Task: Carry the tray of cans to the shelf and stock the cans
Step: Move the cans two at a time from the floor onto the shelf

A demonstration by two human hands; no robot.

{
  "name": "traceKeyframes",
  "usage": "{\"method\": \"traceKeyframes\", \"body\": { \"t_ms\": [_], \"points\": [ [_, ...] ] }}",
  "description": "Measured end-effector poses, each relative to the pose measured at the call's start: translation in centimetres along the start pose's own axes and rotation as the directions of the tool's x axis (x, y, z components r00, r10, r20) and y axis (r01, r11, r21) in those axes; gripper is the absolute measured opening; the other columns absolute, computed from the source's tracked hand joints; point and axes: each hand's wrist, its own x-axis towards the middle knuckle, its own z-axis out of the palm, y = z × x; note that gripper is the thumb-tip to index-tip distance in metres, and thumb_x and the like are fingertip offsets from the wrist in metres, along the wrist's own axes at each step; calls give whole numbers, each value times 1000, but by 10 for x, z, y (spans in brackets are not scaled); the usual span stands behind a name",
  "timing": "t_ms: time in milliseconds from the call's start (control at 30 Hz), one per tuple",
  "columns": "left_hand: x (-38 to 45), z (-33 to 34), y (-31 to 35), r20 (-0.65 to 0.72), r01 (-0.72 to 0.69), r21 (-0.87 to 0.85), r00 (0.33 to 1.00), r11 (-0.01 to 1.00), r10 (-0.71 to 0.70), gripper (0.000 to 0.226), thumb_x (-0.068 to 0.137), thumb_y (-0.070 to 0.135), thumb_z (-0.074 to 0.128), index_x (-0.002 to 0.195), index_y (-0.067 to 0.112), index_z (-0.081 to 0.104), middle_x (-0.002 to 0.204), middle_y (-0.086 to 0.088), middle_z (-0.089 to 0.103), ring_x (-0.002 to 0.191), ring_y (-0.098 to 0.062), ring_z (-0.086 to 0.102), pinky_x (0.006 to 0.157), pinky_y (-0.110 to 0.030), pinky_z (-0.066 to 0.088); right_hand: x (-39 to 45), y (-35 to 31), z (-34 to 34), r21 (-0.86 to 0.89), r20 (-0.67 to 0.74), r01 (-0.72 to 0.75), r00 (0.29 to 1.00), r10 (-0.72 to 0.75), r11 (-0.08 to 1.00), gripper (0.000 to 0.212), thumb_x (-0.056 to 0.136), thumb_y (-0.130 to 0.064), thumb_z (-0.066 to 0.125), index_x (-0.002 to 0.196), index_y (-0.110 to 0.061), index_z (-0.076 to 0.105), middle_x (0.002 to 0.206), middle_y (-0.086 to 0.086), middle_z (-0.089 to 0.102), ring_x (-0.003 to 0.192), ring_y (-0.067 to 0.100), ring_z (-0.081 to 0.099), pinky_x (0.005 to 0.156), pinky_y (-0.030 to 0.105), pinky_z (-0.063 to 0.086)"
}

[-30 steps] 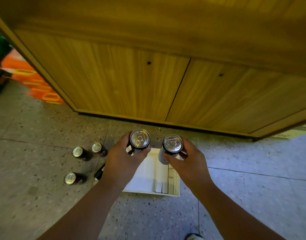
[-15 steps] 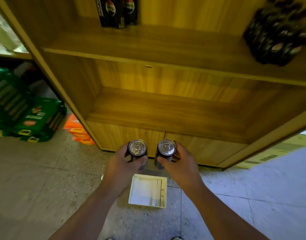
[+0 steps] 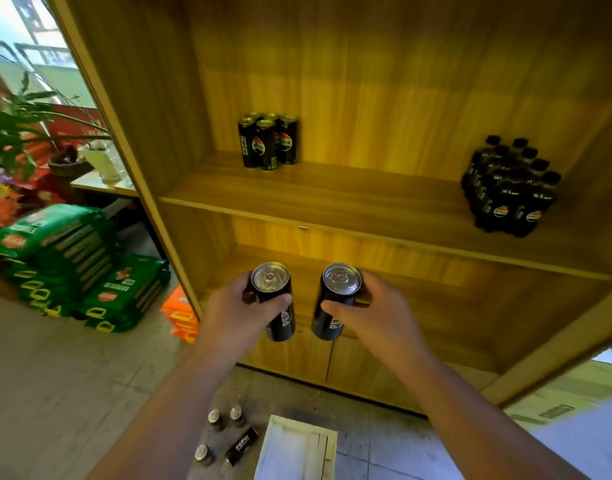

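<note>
My left hand [image 3: 233, 315] grips a black Pepsi can [image 3: 275, 299] and my right hand [image 3: 373, 315] grips another black Pepsi can [image 3: 335, 301], both upright and side by side in front of the wooden shelf unit [image 3: 332, 199]. Several black cans [image 3: 268, 142] stand together on the shelf board above the hands. The white tray [image 3: 297, 448] lies on the floor below, with nothing visible in it. Three upright cans [image 3: 216, 417] and one can lying on its side [image 3: 242, 445] rest on the floor to the tray's left.
A shrink-wrapped pack of dark bottles [image 3: 508, 188] sits at the right of the same shelf board. Green packs [image 3: 72, 265] and orange packs [image 3: 181, 315] are stacked on the floor to the left. A potted plant [image 3: 24, 126] stands behind them.
Both hands have risen with their cans from just above the tray to the height of the lower shelf. The view has tilted up and shows the shelves and the stocked cans.
</note>
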Motion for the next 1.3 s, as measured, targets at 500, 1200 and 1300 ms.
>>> {"method": "traceKeyframes", "body": {
  "t_ms": [500, 1200, 1300],
  "points": [
    [182, -80, 13, 78, -44, 12, 996, 999, 43, 47, 72, 44, 83, 115, 33, 66, 106, 12, 69, 98, -13, 64, 77, -31, 49, 132, -56, 63, -79, -90, -70, 994, 62, 994, 45, 70, -38, 86, 107, -39, 60, 98, -23, 63, 89, -12, 55, 63, 10, 38],
    [489, -101, 18, 215, -61, -188, 971, 980, 101, 41, 76, 15, 83, 113, 15, 66, 110, -2, 67, 107, -23, 63, 94, -45, 52, 443, -114, 153, -43, -331, -131, 937, 109, 990, 53, 67, -30, 88, 114, -17, 68, 107, -4, 72, 95, 12, 67, 64, 18, 47],
    [501, -96, 21, 212, -54, -207, 972, 977, 99, 40, 76, 18, 83, 111, 9, 67, 109, -3, 69, 103, -22, 64, 86, -40, 54, 464, -108, 149, -80, -358, -149, 927, 111, 986, 52, 68, -32, 88, 114, -18, 69, 108, -5, 72, 94, 11, 67, 62, 16, 46]
  ]
}}
